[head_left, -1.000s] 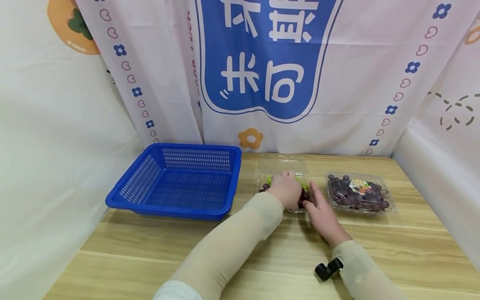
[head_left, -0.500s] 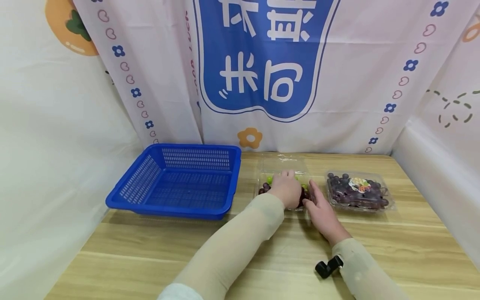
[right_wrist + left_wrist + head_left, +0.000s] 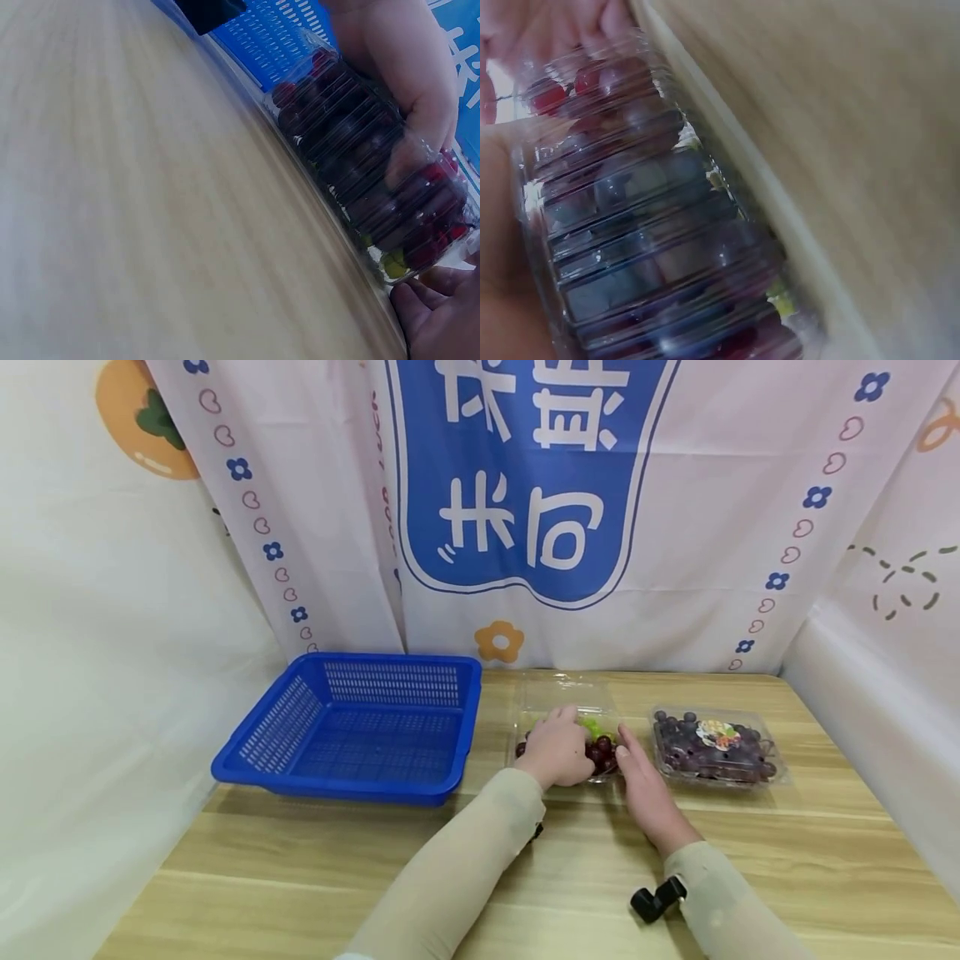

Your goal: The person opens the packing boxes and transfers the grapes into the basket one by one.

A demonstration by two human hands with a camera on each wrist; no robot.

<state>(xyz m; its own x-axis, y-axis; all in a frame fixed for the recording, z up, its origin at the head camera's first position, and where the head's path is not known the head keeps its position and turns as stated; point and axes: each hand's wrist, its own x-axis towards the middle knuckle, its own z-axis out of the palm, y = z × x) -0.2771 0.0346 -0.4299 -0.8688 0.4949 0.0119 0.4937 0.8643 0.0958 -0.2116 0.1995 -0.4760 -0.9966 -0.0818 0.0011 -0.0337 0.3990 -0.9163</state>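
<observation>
1. Grape box, clear plastic, ribbed walls: on the wooden table, ahead of the person at about 12 o'clock. Lid folded back towards 12 o'clock, presumably to leave the top accessible. Long axis lies roughly from 9 to 3 o'clock.
2. Contents: dark grapes, towards the box's 6 o'clock side; green grapes beyond them, towards 12 o'clock.
3. Left hand: over the open box, coming in from 7 o'clock, fingers dipping among the fruit. Fingertips hidden; whether they pinch a grape cannot be told.
4. Right hand: at the box's 3 o'clock end, fingers fairly straight and touching the wall, not curled round it; probably steadying the box while the other hand works inside.
5. Second box: closed, dark grapes within, round label on top; near item 1 at 3 o'clock, untouched. Long axis about 9 to 3 o'clock, slightly skewed.
6. Blue basket: near item 1 at 9 o'clock, open side up, perhaps placed for easy left-arm reach.
</observation>
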